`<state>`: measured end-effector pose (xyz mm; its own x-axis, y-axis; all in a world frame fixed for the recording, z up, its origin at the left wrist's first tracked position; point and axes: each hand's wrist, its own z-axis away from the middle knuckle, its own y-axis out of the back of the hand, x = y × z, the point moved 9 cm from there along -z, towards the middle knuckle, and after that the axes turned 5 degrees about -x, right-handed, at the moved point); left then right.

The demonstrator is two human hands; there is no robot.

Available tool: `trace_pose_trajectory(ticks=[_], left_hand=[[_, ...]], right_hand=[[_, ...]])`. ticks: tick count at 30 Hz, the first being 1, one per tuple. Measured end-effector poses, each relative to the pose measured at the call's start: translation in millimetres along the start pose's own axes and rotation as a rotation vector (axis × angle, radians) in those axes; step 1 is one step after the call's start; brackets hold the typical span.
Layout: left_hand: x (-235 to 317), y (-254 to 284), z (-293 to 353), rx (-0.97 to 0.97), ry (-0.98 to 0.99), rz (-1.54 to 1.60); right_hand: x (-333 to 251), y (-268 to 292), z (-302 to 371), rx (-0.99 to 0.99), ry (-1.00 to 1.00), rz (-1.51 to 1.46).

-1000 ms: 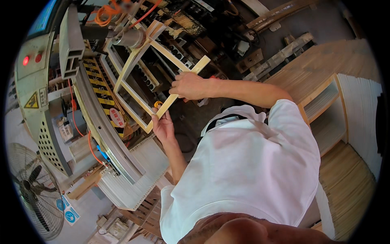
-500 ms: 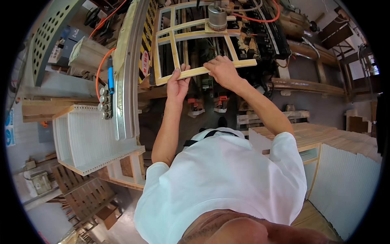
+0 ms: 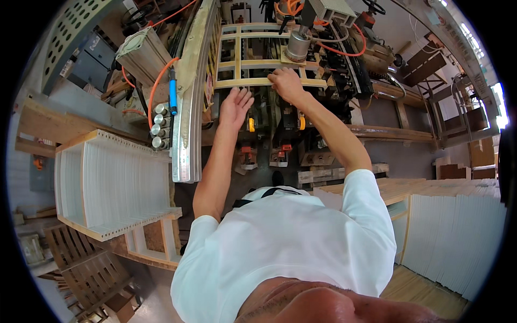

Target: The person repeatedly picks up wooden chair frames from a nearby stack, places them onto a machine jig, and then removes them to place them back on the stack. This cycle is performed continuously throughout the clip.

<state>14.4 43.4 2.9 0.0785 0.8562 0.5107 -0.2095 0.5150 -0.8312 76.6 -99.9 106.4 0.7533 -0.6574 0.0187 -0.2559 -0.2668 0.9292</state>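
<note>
A pale wooden frame [image 3: 253, 82], with long rails and short crosspieces, lies on the dark machine bed ahead of me. My right hand [image 3: 290, 86] is at its near rail, with curled fingers over the wood right of the middle. Just on the near side of that rail, my left hand [image 3: 236, 109] is open, palm up with fingers apart, holding nothing. A round metal press cylinder [image 3: 297, 47] stands over the frame's right part, above a small wooden block.
A metal rail [image 3: 188, 124] with a blue pen-like stick [image 3: 172, 97] and several round knobs runs along the left. White slatted panels [image 3: 124, 183] are stacked at left, and more white panels [image 3: 452, 237] at right. Orange hoses [image 3: 157, 81] loop near the machine.
The wooden frame has moved away from me and lies squarer on the machine bed. My left hand has let go of the near rail; my right hand remains at it.
</note>
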Motion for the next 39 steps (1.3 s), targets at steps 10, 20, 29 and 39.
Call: trace_pose_trajectory(ticks=[10, 20, 29, 39], left_hand=[[-24.5, -17.1, 14.5, -0.050, 0.031, -0.149], [-52.0, -30.5, -123.8, 0.025, -0.062, 0.304], [-69.6, -19.9, -75.5, 0.138, -0.190, 0.424], [-72.3, -4.1, -105.5, 0.108, -0.258, 0.119]], right_hand=[[44.6, -41.8, -79.8, -0.217, 0.163, 0.435], [43.9, -51.6, -90.7, -0.294, 0.204, 0.169], [42.0, -63.1, -90.4, -0.354, 0.230, 0.118], [40.8, -57.0, -96.5, -0.350, 0.254, 0.072]])
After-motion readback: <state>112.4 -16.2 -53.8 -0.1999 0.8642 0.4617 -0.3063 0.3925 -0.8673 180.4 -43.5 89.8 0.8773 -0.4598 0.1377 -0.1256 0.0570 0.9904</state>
